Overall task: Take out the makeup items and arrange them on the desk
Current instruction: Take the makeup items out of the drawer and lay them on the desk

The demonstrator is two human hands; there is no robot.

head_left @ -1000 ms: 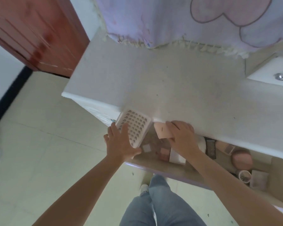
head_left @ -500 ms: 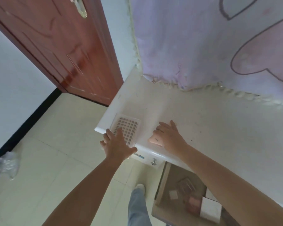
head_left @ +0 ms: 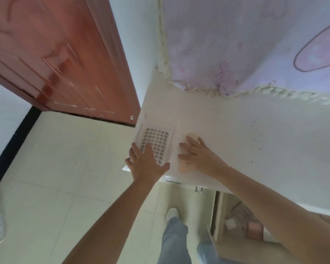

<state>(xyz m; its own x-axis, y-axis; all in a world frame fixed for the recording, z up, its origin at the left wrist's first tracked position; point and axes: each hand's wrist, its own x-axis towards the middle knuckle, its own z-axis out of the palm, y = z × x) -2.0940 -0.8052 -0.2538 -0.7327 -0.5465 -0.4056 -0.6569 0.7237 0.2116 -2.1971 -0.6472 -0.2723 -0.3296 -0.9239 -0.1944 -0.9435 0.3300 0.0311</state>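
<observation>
So far only a small part of the job looks done; two items lie on the desk (head_left: pixel 236 130), both at its near left corner, and each has a hand on it. Under the left hand (head_left: pixel 147 164) sits the lash tray (head_left: pixel 155 143), a flat clear case with rows of small dark tufts; the fingers lie straight and spread over its near end, pressing or steadying it, not curled round it, and the tray reaches away beyond the fingertips toward the wall. Just to the right of that hand, the right hand (head_left: pixel 196 157) rests flat, fingers extended, on a pale peach pad (head_left: pixel 191 135); only a sliver of the pad peeks out past the fingertips, so what it is I cannot tell for sure. Tray and pad lie side by side, close but apart; the placing of this pair seems all but finished, with only the release left. Below the right forearm, the open drawer (head_left: pixel 220 216) holds more: a pink box (head_left: pixel 254 228), a small white square (head_left: pixel 230 223), other pieces too blurred to name; those remain to be lifted out and set beyond the hands, where most of the desk's surface is unused.
</observation>
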